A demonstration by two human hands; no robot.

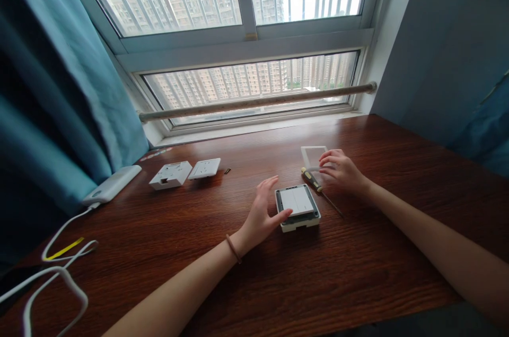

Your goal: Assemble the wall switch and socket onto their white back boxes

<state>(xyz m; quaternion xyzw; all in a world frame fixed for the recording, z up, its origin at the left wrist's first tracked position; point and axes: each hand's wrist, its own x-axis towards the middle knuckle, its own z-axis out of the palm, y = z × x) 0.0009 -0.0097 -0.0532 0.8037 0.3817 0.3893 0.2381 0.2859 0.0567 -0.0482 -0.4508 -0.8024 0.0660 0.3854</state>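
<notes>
In the head view, a white wall switch [297, 200] with its dark inner edge bare sits in a white box on the table. My left hand [265, 207] is at its left side, fingers spread and thumb over the switch's near left corner. My right hand [341, 170] has its fingers closed at the right side of a thin white switch frame [305, 155], partly hidden by the fingers. Between that frame and the switch lies a screwdriver [312, 180], its shaft pointing toward the near right.
On the left are a white mounting box [170, 174], a white socket panel [204, 168] and small screws [227, 171]. A white power bank [112, 184] with a white cable [59, 268] lies by the blue curtain [79, 77]. A window rail [258, 102] runs behind the wooden table [222, 273].
</notes>
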